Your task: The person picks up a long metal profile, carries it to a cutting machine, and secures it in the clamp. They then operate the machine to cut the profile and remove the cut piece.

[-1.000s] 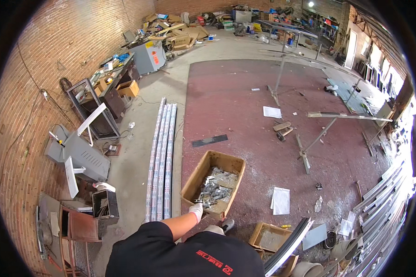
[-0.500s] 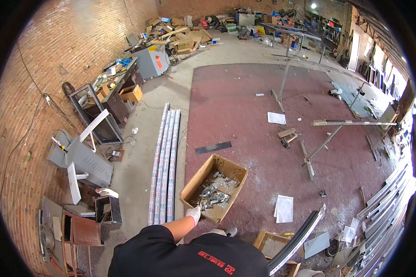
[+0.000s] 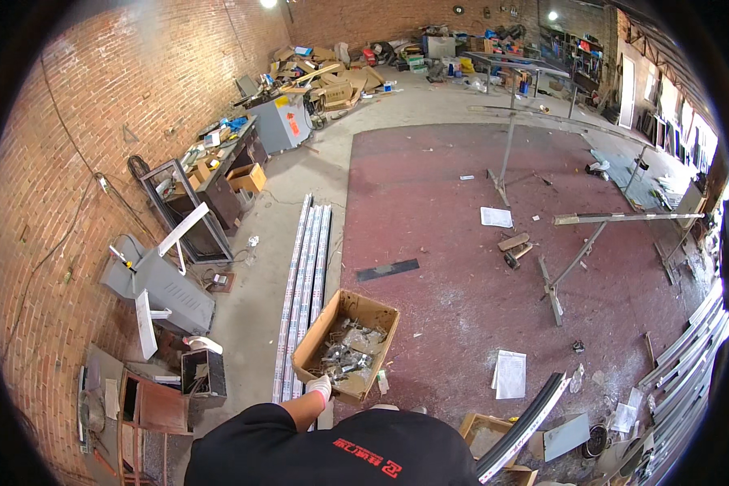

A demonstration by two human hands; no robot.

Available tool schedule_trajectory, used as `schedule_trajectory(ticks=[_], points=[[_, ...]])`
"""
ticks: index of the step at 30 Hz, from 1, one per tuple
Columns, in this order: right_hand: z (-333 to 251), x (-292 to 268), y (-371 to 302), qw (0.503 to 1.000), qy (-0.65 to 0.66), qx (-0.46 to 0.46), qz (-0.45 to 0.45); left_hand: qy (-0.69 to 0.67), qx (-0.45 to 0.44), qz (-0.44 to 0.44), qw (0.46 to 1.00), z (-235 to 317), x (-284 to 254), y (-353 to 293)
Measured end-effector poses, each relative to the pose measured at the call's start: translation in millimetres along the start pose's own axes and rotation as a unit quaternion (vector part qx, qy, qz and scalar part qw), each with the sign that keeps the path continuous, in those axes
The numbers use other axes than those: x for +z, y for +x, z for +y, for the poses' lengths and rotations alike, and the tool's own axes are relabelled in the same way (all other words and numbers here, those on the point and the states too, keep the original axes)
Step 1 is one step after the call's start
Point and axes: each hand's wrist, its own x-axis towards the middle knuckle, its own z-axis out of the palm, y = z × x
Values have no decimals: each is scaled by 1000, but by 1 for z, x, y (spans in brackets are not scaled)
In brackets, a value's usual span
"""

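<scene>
My left hand (image 3: 321, 388), in a white glove, grips the near left rim of an open cardboard box (image 3: 306, 348). The fingers wrap over the edge and are partly out of sight. Inside the box lies a loose heap of metal hardware pieces (image 3: 351, 350) with some dusty flat scraps. The box sits in front of my body and overlaps the near end of several long wrapped profiles (image 3: 303, 279) on the floor. My right hand does not show; my dark-shirted torso covers that side.
Dark red flooring (image 3: 445, 219) spreads ahead, with a dark flat strip (image 3: 387, 270) and paper sheets (image 3: 510, 374) on it. Metal trestle stands (image 3: 575, 257) are on the right. A curved black-and-white profile (image 3: 526, 427) juts out beside my right side. A grey machine (image 3: 170, 287) stands left.
The box has moved left with my left hand on its rim and now overlaps the wrapped profiles. The whole view has shifted slightly, so the surroundings appear farther right and lower.
</scene>
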Motion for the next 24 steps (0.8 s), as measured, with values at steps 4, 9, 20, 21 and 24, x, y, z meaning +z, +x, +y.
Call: schedule_trajectory(ticks=[4,9,20,21,24], points=[[3,-2,0,1000,3,-4,-4,92,43,-17,995,7,-16,-18],[9,-4,-3,1000,2,-5,-4,-2,-15,-25,1000,-15,8,10],[20,-8,-9,1000,7,1,8,44,54,-53,996,-24,26,-22],[22,-8,-10,1000,9,3,10,51,63,-36,996,-24,27,-24],[27,-8,-13,1000,16,10,15,-10,19,-82,996,-33,37,-3]])
